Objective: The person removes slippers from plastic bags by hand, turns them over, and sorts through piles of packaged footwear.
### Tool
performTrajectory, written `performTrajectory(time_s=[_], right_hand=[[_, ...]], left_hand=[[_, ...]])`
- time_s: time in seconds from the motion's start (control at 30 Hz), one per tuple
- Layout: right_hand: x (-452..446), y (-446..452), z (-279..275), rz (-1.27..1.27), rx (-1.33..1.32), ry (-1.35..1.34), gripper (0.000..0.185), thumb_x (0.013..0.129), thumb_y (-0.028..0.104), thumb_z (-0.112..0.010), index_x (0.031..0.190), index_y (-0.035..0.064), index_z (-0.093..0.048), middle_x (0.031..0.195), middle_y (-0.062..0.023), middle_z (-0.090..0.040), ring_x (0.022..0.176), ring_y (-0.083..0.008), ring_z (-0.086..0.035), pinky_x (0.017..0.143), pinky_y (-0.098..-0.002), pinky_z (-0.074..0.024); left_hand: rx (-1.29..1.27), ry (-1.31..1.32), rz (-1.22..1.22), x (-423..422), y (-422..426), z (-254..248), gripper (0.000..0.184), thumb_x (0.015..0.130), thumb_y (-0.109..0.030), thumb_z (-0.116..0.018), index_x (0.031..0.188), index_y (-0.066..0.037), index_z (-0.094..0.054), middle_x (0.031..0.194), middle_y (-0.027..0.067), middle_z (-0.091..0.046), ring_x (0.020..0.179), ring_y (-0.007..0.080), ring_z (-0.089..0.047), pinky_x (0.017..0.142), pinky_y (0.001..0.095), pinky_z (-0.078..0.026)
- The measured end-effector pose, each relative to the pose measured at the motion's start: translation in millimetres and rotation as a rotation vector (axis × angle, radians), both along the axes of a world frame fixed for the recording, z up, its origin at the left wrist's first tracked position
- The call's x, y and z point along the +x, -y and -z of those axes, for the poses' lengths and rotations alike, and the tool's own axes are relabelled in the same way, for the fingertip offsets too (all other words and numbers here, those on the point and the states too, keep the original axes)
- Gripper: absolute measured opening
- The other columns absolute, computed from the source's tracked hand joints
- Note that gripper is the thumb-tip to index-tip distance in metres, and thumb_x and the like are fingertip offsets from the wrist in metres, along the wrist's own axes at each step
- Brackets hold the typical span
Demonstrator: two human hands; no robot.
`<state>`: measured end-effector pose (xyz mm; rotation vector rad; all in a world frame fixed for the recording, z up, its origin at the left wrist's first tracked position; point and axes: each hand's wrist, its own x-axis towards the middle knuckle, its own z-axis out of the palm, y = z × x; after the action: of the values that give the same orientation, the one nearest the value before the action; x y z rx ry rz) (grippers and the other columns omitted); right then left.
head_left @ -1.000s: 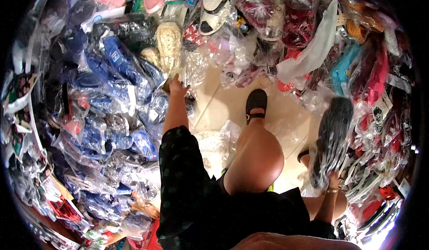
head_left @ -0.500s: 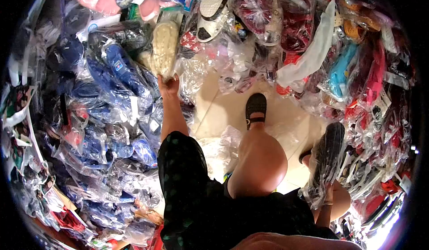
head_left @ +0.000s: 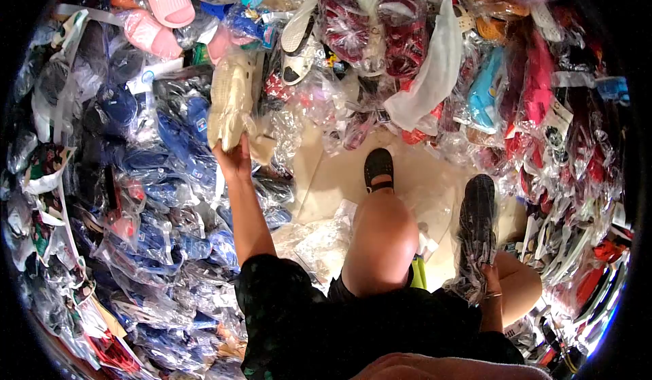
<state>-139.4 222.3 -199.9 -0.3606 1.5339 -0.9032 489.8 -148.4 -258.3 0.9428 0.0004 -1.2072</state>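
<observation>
My left hand (head_left: pixel 234 159) reaches forward, its fingers gripping the near end of a cream clog (head_left: pixel 231 91) in clear plastic. That clog lies over other wrapped footwear, beside several blue clogs (head_left: pixel 178 142). On the right, my right hand (head_left: pixel 490 279) is closed round the lower end of a black clog (head_left: pixel 477 217) in a clear bag. This black clog points forward, held above the floor near my bent knee. Crumpled plastic partly hides the right fingers.
Piles of bagged footwear ring the tiled floor (head_left: pixel 326 169). Pink slides (head_left: pixel 166 0) sit at the far left, dark red clogs (head_left: pixel 343 20) at the far middle, and a turquoise shoe (head_left: pixel 485 88) to the right. Loose plastic (head_left: pixel 305 244) lies near my foot.
My left hand and the cream clog have come nearer and slightly left. The black clog in my right hand has shifted left and stands straighter. The whole view has turned a little.
</observation>
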Motion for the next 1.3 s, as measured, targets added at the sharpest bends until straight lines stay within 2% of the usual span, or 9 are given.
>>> performTrajectory(time_s=[0.17,0.37,0.43,0.5,0.63,0.73,0.97,1.13,1.3], right_hand=[[2,-9,3,0.035,0.081,-0.040,0.060,0.075,0.027,-0.068,0.125,0.0042,-0.043,0.114,-0.0087,-0.053,0.101,-0.0223,-0.052,0.085,-0.0336,-0.0442],[-6,-8,16,-0.026,0.073,-0.098,0.060,0.073,0.030,-0.068,0.123,0.0041,-0.046,0.115,-0.0080,-0.053,0.102,-0.0223,-0.051,0.087,-0.0327,-0.0416],[-7,-7,19,-0.033,0.062,-0.114,0.060,0.073,0.030,-0.067,0.123,0.0040,-0.046,0.115,-0.0078,-0.053,0.102,-0.0223,-0.051,0.088,-0.0327,-0.0412],[-5,-8,15,-0.035,0.164,-0.200,0.058,0.073,0.029,-0.066,0.122,0.0037,-0.047,0.114,-0.0075,-0.053,0.101,-0.0225,-0.050,0.088,-0.0329,-0.0404],[3,-5,9,0.041,0.177,-0.125,0.052,0.072,0.025,-0.066,0.116,0.0032,-0.048,0.108,-0.0061,-0.050,0.097,-0.0216,-0.048,0.086,-0.0325,-0.0397],[0,-8,14,0.049,0.147,-0.131,0.051,0.074,0.027,-0.063,0.116,0.0030,-0.047,0.109,-0.0067,-0.050,0.097,-0.0214,-0.048,0.086,-0.0333,-0.0394],[-9,-16,28,0.071,0.124,-0.163,0.049,0.080,0.032,-0.056,0.117,0.0025,-0.044,0.110,-0.0082,-0.049,0.097,-0.0211,-0.046,0.087,-0.0350,-0.0385],[-12,-24,43,0.079,0.078,-0.202,0.049,0.083,0.034,-0.052,0.118,0.0023,-0.043,0.111,-0.0091,-0.048,0.096,-0.0209,-0.046,0.087,-0.0360,-0.0382],[-46,-70,106,0.017,0.080,-0.286,0.044,0.082,0.027,-0.053,0.117,0.0023,-0.044,0.108,-0.0089,-0.049,0.093,-0.0209,-0.047,0.083,-0.0355,-0.0393]], left_hand=[[-0.095,0.369,-0.066,-32,-14,-106,0.052,0.079,-0.014,-0.056,0.126,-0.003,-0.038,0.121,0.0143,-0.050,0.108,0.0271,-0.052,0.089,0.0382,-0.049],[-0.362,1.189,-0.157,-109,32,-209,0.064,0.070,0.004,-0.063,0.125,0.002,-0.031,0.119,0.0151,-0.045,0.105,0.0230,-0.049,0.091,0.0325,-0.042],[-0.360,1.809,-0.193,-105,62,-194,0.066,0.066,0.001,-0.071,0.121,0.003,-0.033,0.113,0.0128,-0.047,0.101,0.0226,-0.049,0.090,0.0326,-0.040],[-0.367,1.902,-0.011,-130,85,-197,0.053,0.066,-0.008,-0.073,0.108,0.004,-0.044,0.109,0.0190,-0.049,0.101,0.0300,-0.049,0.088,0.0369,-0.040],[-0.215,2.396,0.015,-120,150,-110,0.054,0.061,-0.007,-0.072,0.107,0.001,-0.046,0.107,0.0228,-0.046,0.096,0.0395,-0.046,0.085,0.0470,-0.037],[-0.259,2.032,0.447,-127,159,-65,0.060,0.066,-0.011,-0.070,0.119,-0.005,-0.043,0.119,0.0257,-0.039,0.111,0.0408,-0.037,0.094,0.0464,-0.033],[-0.352,1.608,0.131,-215,98,-63,0.074,0.075,-0.026,-0.066,0.131,0.004,-0.028,0.132,0.0253,-0.029,0.123,0.0356,-0.027,0.104,0.0415,-0.020],[-0.284,1.550,0.384,-306,33,-64,0.098,0.072,-0.021,-0.070,0.138,0.001,-0.001,0.140,0.0231,-0.012,0.130,0.0319,-0.013,0.108,0.0376,-0.010],[-0.376,0.890,0.278,-323,74,-22,0.105,0.069,-0.016,-0.073,0.136,0.003,0.005,0.138,0.0244,-0.015,0.127,0.0309,-0.024,0.107,0.0354,-0.017]])
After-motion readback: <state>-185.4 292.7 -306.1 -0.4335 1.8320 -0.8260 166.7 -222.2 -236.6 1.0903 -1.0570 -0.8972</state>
